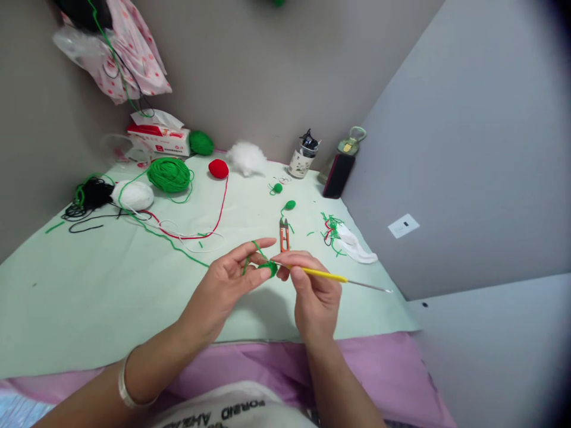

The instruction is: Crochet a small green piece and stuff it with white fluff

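Note:
Between thumb and fingers, my left hand [236, 273] pinches a small green crochet piece [268, 269]. Green yarn loops over its raised index finger and trails left across the table. My right hand [316, 288] is closed around a crochet hook with a yellow handle [330, 275]; the hook's left tip meets the green piece, and its other metal end points right. Just beyond my fingers lie orange thread snips [284, 235]. Two small green crocheted pieces rest farther back, one of them a little oval [290, 205] and the other a rounder piece [278, 188].
At the left are a green yarn ball [169, 175], white yarn [132, 195] and black yarn [96, 193]. Red yarn [218, 169], white stuffing [247, 159], a tissue box [165, 141], a cup [303, 161] and a phone [339, 176] stand behind. Yarn scraps [332, 226] lie right.

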The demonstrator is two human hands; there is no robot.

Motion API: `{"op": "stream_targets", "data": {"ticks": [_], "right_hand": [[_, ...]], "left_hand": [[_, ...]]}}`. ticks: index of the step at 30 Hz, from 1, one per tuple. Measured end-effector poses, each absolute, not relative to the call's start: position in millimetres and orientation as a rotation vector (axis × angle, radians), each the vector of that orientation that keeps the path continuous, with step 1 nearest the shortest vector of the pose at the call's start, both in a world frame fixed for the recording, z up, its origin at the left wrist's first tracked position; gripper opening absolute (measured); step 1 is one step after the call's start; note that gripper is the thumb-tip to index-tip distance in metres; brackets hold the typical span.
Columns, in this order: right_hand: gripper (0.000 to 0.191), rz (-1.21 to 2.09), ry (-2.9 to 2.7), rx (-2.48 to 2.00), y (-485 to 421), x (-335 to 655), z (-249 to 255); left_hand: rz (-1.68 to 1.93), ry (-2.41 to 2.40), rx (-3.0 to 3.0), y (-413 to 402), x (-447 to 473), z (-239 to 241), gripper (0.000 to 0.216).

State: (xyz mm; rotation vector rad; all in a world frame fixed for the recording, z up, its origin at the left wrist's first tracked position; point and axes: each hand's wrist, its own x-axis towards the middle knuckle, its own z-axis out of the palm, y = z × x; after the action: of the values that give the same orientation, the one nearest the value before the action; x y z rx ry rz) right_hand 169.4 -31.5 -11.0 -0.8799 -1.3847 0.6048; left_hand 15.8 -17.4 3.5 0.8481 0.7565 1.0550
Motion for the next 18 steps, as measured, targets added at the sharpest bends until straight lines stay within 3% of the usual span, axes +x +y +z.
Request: {"op": "stream_targets", "data": {"ticks": [5,7,13,18], "right_hand": [[0.038,0.060,-1.677,-0.903,-39.4,167.6,-21.1],[0.041,-0.010,-1.677,-0.877,-39.8,169.3,-22.1],[0.022,0.682,-1.241,-0.820,-33.6,172.6,-13.4],[0.016,0.787,-1.225,-0.882,-31.3,171.6,-14.3]], "left_hand": [[1.040,0.698,0.701,-16.5,18.9,0.9,0.041],[0.936,0.638,0.614,-14.4,17.0,0.5,0.036],[1.022,0.677,0.666,-12.0,14.1,-0.1,0.027],[1.035,0.754,0.966,-17.7,14.6,-3.4,0.032]]}}
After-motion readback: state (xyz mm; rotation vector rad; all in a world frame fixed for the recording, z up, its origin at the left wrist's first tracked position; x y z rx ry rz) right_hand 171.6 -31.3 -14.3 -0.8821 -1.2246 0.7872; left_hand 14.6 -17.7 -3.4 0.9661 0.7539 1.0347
